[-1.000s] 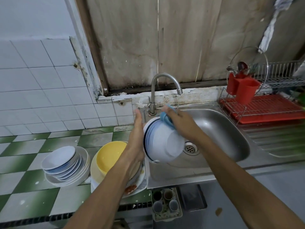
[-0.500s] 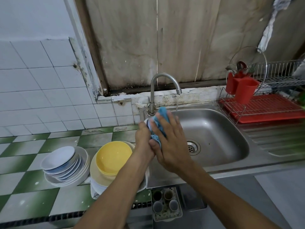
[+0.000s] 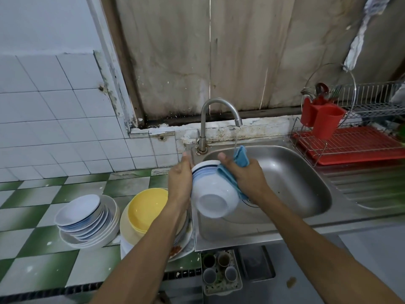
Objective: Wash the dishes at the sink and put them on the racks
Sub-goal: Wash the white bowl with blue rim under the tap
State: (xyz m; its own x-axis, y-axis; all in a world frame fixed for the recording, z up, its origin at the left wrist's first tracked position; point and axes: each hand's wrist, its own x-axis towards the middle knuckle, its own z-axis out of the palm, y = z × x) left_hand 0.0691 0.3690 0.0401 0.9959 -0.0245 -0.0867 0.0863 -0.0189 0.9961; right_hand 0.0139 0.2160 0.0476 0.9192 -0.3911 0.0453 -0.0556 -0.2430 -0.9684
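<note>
Over the left part of the stainless steel sink (image 3: 295, 183), the left hand (image 3: 179, 183) grips a white round bowl with blue rim stripes (image 3: 212, 194), tilted with its base toward the camera; its fingers are hidden, probably inside the bowl. The right hand (image 3: 245, 178) clutches a blue folded cloth (image 3: 241, 156) against the bowl's side, beneath a thin stream from the curved metal tap (image 3: 217, 106)

The green-and-white tiled counter (image 3: 43, 249) carries two dish piles — white saucers (image 3: 81, 218) beside yellow bowls (image 3: 146, 209).
</note>
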